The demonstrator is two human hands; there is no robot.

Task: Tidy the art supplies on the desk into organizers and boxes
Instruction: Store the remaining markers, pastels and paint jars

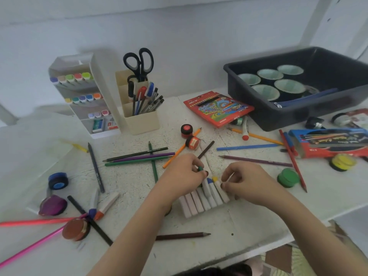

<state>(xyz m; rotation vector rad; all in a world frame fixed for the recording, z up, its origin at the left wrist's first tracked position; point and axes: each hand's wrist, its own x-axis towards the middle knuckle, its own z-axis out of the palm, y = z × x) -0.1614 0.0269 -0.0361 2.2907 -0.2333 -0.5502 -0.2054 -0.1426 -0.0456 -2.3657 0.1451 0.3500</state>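
While both hands sit at the centre of the desk (249,236), a row of white markers (196,204) lies side by side beneath them, barrels touching. Left hand (182,174): thumb and fingers pinched on a green-capped marker (200,168), held over the row's far end. Right hand (248,181): fingers curled, fingertips closed on the yellow-capped marker (216,181) at the row's right edge. Loose colour pencils (139,157) lie scattered around. Marker organizer (108,102) and pen holder (142,121) stand upright at back left; dark bin (278,116) at back right.
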